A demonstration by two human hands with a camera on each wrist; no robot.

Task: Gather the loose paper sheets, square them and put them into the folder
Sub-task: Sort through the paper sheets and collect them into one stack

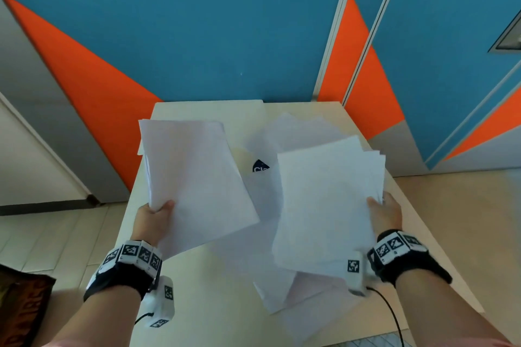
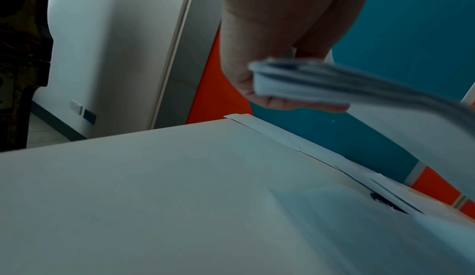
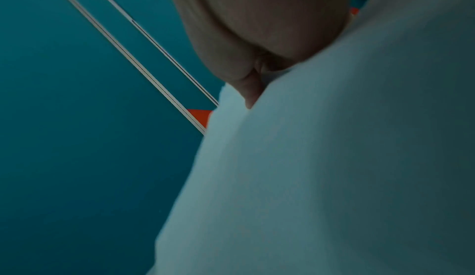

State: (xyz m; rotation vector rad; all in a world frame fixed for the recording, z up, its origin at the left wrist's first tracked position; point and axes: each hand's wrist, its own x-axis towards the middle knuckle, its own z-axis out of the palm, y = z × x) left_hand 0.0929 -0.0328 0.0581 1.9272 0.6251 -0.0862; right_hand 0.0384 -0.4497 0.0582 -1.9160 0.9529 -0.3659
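My left hand (image 1: pixel 158 213) grips a stack of white sheets (image 1: pixel 194 177) by its near left edge, lifted above the table. In the left wrist view the left hand (image 2: pixel 259 88) pinches that stack's edge (image 2: pixel 303 88). My right hand (image 1: pixel 383 210) holds a second, fanned stack of sheets (image 1: pixel 327 203) by its right edge; the right wrist view shows the right hand (image 3: pixel 257 56) against that paper (image 3: pixel 334 157). More loose sheets (image 1: pixel 293 287) lie on the table between and beneath the two stacks. A cream folder (image 1: pixel 208 110) lies at the table's far side, its dark logo (image 1: pixel 260 166) partly covered.
The cream table (image 1: pixel 174 304) stands against a blue and orange wall (image 1: pixel 197 36). A tiled floor (image 1: pixel 42 239) lies to the left and right. A dark patterned object (image 1: pixel 22 310) sits at the lower left. A black cable (image 1: pixel 392 313) trails from my right wrist.
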